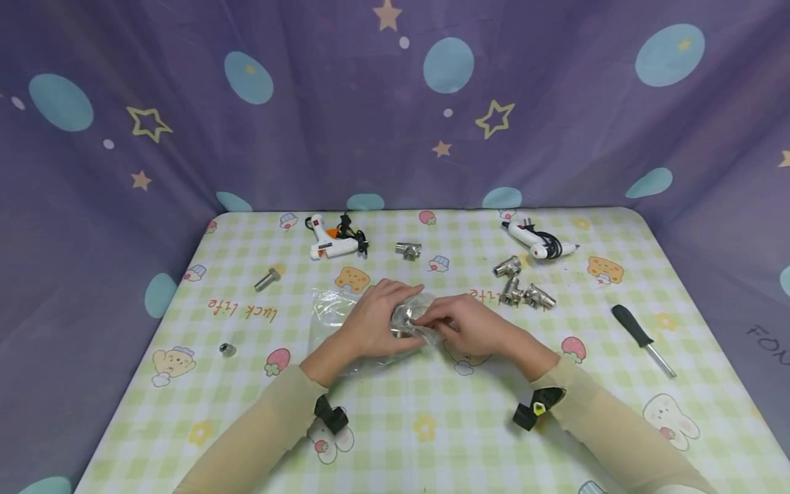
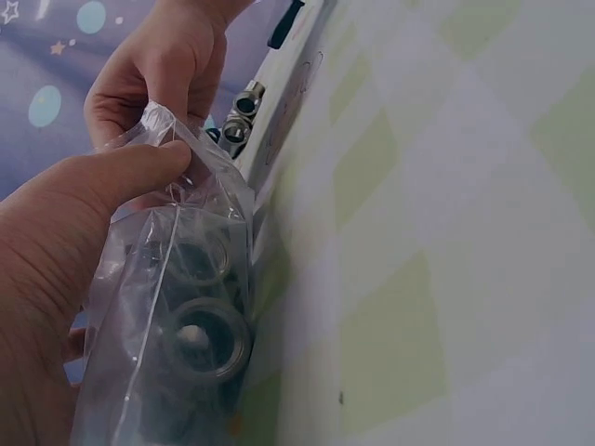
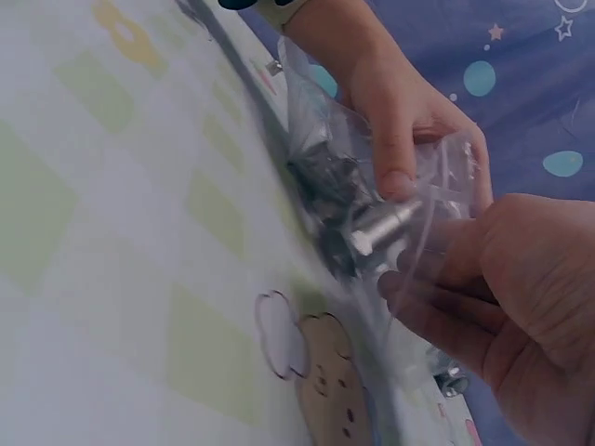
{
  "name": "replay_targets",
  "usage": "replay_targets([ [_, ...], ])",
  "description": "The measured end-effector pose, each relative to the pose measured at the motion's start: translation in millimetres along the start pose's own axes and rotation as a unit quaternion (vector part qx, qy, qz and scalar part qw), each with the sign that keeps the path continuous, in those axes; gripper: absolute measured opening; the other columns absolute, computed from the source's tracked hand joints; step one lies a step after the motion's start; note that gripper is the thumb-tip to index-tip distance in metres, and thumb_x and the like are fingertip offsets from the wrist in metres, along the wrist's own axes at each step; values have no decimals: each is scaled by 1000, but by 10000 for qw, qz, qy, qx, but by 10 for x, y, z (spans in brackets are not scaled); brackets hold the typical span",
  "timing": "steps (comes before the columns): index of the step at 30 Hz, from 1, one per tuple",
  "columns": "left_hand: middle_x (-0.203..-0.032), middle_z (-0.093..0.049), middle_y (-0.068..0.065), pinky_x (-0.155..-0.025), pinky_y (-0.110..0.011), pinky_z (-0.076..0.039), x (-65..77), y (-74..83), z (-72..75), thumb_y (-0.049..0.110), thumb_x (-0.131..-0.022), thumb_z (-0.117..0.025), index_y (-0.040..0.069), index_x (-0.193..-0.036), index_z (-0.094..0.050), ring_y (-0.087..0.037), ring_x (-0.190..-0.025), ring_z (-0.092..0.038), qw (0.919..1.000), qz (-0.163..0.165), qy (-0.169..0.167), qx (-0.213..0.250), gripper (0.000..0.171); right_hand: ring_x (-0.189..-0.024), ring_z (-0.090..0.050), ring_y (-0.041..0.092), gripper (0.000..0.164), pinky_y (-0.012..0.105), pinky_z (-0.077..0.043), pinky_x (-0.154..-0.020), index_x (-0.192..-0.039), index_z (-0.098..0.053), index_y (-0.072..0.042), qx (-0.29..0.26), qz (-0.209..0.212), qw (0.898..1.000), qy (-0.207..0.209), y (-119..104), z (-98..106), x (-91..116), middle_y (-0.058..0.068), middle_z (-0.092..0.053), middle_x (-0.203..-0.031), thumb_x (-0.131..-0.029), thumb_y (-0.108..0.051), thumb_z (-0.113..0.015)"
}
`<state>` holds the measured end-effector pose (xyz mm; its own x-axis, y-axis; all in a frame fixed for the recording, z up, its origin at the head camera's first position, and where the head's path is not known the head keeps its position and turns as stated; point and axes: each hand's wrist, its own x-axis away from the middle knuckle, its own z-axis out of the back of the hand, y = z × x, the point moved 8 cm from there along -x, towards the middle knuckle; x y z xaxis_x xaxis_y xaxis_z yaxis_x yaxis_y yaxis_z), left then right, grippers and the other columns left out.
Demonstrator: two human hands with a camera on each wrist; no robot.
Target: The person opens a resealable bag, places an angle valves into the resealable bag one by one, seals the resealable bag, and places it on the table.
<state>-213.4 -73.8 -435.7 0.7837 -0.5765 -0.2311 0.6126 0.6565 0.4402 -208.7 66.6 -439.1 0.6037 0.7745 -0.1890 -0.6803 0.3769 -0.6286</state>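
A clear plastic bag (image 1: 327, 312) lies in the middle of the table with shiny metal fittings (image 2: 209, 339) inside. My left hand (image 1: 376, 319) grips the bag from the left, its thumb across the plastic near the mouth. From the right, my right hand (image 1: 475, 322) pinches the bag at its open end, and some of its fingers (image 3: 446, 311) show through the plastic. Close to those fingertips, a cylindrical metal fitting (image 3: 381, 228) is visible in the bag.
Behind the hands lie two white glue guns (image 1: 336, 243) and a loose tee fitting (image 1: 409, 250). Several tee fittings (image 1: 511, 289) cluster at right, near a screwdriver (image 1: 642, 339). A bolt (image 1: 268, 279) and a small metal nut (image 1: 227, 350) are at left. A purple curtain (image 1: 345, 137) borders the table.
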Motion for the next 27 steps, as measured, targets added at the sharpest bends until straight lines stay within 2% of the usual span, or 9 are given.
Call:
replay_targets([
  [5, -132, -72, -2, -107, -49, -53, 0, 2, 23, 52, -76, -92, 13, -148, -63, -24, -123, -63, 10000, 18, 52, 59, 88, -101, -76, 14, 24, 28, -64, -88, -118, -80, -11, -247, -276, 9993, -10, 50, 118, 25, 2, -80, -113, -104, -3, -62],
  [9, -132, -72, -3, -109, -49, -53, 0, -2, 29, 52, -75, -92, 12, -147, -64, -24, -123, -63, 9999, 55, 42, 97, 87, -97, -77, 17, 21, 29, -65, -87, -114, -81, -8, -485, -426, 9979, 89, 109, 291, 26, 7, -81, -109, -102, -1, -64],
  [15, -132, -72, -3, -110, -49, -52, -7, 15, 45, 51, -74, -92, 12, -146, -65, -24, -123, -63, 9999, 71, 20, 95, 87, -93, -79, 18, 19, 29, -66, -84, -112, -80, -8, -565, -891, 9904, 896, 319, 696, -24, 13, -82, -105, -100, -2, -66],
  [19, -133, -72, -4, -111, -49, -52, -14, 11, 25, 52, -74, -92, 13, -146, -65, -24, -124, -63, 9999, 103, -44, 65, 87, -96, -79, 22, 17, 35, -66, -83, -113, -80, -10, -184, -1175, 9850, 1252, 463, 901, -96, 13, -81, -109, -101, -7, -68],
  [23, -133, -71, -3, -111, -49, -52, -14, 8, 9, 53, -74, -92, 14, -146, -65, -24, -124, -63, 9999, 129, -69, 29, 87, -101, -78, 27, 17, 41, -66, -87, -115, -79, -8, 81, -1233, 9847, 1231, 574, 964, -245, 13, -80, -115, -100, -10, -70],
  [27, -132, -72, -4, -110, -49, -52, -13, 16, 5, 52, -73, -92, 14, -146, -65, -24, -124, -63, 9999, 113, -54, 26, 87, -104, -78, 30, 22, 41, -66, -89, -120, -77, -6, 36, -1304, 9846, 1164, 698, 927, -418, 16, -78, -122, -99, -12, -73],
])
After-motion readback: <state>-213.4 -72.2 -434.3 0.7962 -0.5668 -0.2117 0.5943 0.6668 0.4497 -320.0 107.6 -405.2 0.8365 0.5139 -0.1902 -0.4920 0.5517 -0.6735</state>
